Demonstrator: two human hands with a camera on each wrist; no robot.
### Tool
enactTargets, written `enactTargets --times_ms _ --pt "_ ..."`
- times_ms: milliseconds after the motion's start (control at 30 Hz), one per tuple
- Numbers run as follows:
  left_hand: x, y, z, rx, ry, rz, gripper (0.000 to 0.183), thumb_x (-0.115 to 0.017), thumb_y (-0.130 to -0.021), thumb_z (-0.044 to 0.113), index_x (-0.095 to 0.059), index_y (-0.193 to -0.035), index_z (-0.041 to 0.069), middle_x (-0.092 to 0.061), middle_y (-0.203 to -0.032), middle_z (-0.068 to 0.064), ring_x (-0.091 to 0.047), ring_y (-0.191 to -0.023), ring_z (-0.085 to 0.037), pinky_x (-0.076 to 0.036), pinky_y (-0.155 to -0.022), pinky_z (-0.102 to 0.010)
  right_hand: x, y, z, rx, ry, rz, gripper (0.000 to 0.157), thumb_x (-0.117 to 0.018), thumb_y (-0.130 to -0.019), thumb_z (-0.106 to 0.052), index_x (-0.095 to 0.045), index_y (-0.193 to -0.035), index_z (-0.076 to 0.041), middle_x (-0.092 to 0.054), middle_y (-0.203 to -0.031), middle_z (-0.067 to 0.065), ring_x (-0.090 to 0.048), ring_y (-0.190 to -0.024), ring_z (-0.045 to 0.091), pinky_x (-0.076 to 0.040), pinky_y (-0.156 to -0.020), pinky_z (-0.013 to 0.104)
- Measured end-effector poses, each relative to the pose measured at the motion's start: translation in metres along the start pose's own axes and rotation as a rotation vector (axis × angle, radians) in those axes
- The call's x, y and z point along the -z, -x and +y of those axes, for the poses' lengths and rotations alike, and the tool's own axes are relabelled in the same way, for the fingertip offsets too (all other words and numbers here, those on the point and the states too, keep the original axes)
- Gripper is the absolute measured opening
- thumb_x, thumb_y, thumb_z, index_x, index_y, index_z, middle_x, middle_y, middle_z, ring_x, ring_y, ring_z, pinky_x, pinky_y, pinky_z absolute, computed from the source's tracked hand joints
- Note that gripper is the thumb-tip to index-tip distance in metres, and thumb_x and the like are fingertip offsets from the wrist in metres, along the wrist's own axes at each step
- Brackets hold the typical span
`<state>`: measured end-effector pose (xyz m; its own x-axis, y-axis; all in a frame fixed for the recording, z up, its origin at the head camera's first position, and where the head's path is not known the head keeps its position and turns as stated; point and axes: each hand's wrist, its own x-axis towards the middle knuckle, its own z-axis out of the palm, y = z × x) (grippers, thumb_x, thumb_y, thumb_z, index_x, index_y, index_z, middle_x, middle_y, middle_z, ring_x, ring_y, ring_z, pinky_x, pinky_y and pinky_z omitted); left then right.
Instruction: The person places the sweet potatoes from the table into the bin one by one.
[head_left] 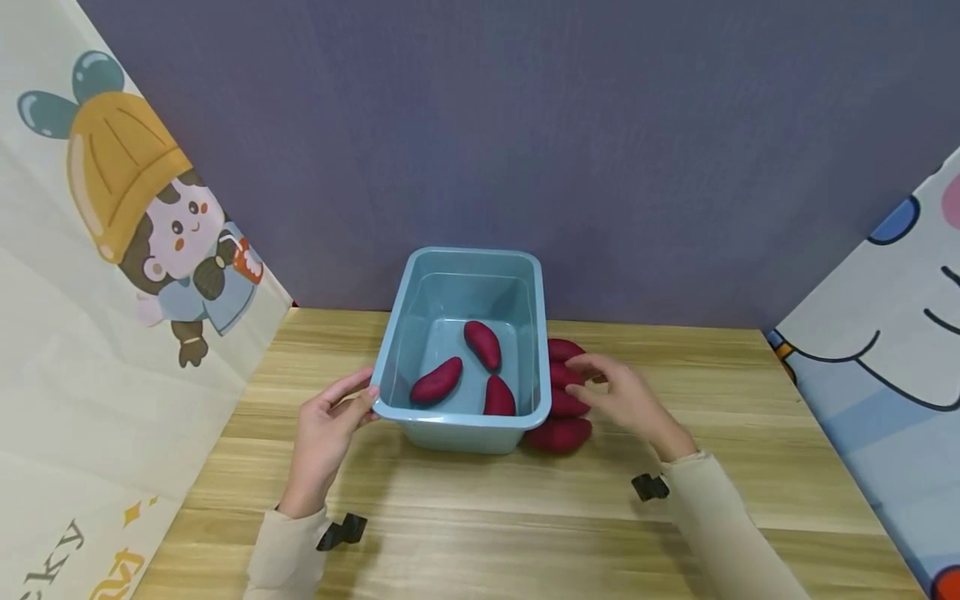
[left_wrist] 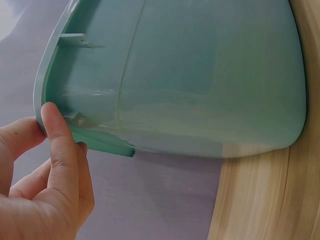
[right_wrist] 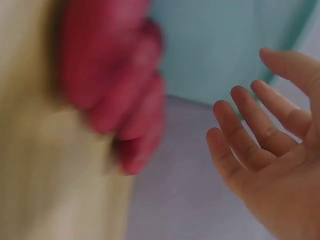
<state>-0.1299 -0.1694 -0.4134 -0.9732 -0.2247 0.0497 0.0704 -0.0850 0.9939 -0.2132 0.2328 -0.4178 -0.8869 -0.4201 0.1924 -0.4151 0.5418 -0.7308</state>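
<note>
My left hand (head_left: 328, 433) pinches the near left corner of a light blue plastic bin (head_left: 457, 420), thumb on the rim and fingers beneath it, as the left wrist view (left_wrist: 55, 170) shows. Inside the bin lie three dark red sweet potatoes, one at the left (head_left: 437, 381), one farther back (head_left: 482, 345) and one partly hidden by the near rim (head_left: 498, 397). Several more sweet potatoes (head_left: 558, 435) lie in a row against the bin's right side. Over that row hovers my right hand (head_left: 626, 402), its fingers loosely spread and holding nothing in the right wrist view (right_wrist: 270, 145).
The bin stands on a wood-grain table (head_left: 600, 533). Behind it rises a grey-purple panel (head_left: 525, 125). Printed cartoon panels flank the table on the left (head_left: 60, 292) and right (head_left: 885, 400).
</note>
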Motion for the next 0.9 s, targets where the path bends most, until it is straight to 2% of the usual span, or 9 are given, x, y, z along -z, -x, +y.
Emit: enactTargets --times_ms 167,267,400,500,600,900 --pt "0.000 0.001 0.000 0.005 -0.009 0.000 0.038 -0.073 -0.093 0.006 -0.063 -0.128 -0.008 -0.064 -0.120 -0.017 -0.070 -0.084 -0.015 -0.061 -0.076 -0.031 -0.014 0.012 0.035 -0.035 -0.055 -0.003 0.031 -0.073 -0.092 -0.010 -0.065 -0.120 0.003 -0.067 -0.114 0.018 -0.062 -0.105 0.040 -0.053 -0.091 0.055" --pt "0.000 0.001 0.000 0.009 -0.013 0.001 0.039 -0.073 -0.093 0.007 -0.063 -0.127 -0.007 -0.064 -0.120 -0.017 -0.070 -0.085 -0.015 -0.061 -0.077 -0.031 -0.020 0.015 0.051 -0.059 -0.092 0.001 0.031 -0.074 -0.092 -0.009 -0.065 -0.118 0.005 -0.067 -0.113 0.019 -0.063 -0.104 0.039 -0.055 -0.090 0.052" --pt "0.000 0.001 0.000 0.010 -0.024 -0.001 0.040 -0.074 -0.093 0.009 -0.063 -0.128 -0.007 -0.063 -0.122 -0.018 -0.070 -0.087 -0.016 -0.061 -0.077 -0.031 -0.026 0.018 0.066 -0.097 -0.105 0.002 0.030 -0.075 -0.092 -0.011 -0.067 -0.118 0.002 -0.067 -0.116 0.016 -0.065 -0.103 0.034 -0.056 -0.089 0.044" --pt "0.000 0.000 0.000 0.009 -0.022 -0.002 0.040 -0.074 -0.093 0.009 -0.063 -0.128 -0.006 -0.063 -0.122 -0.018 -0.070 -0.087 -0.016 -0.061 -0.077 -0.031 -0.029 0.018 0.073 -0.113 -0.109 -0.014 0.030 -0.075 -0.092 -0.011 -0.067 -0.119 0.001 -0.064 -0.122 0.017 -0.065 -0.103 0.032 -0.056 -0.090 0.042" --pt "0.000 0.000 0.000 0.009 -0.013 0.000 0.040 -0.074 -0.092 0.007 -0.063 -0.128 -0.007 -0.064 -0.122 -0.017 -0.070 -0.086 -0.015 -0.061 -0.076 -0.030 -0.030 0.018 0.078 -0.107 -0.120 -0.035 0.031 -0.074 -0.092 -0.010 -0.067 -0.120 0.002 -0.062 -0.125 0.019 -0.065 -0.104 0.032 -0.056 -0.091 0.045" --pt "0.000 0.000 -0.001 0.002 0.002 -0.003 0.041 -0.074 -0.092 0.008 -0.062 -0.128 -0.009 -0.065 -0.119 -0.015 -0.070 -0.085 -0.016 -0.062 -0.076 -0.031 -0.032 0.012 0.086 -0.095 -0.188 -0.098 0.040 -0.078 -0.089 -0.010 -0.063 -0.125 0.002 -0.064 -0.122 0.017 -0.059 -0.114 0.037 -0.051 -0.094 0.054"
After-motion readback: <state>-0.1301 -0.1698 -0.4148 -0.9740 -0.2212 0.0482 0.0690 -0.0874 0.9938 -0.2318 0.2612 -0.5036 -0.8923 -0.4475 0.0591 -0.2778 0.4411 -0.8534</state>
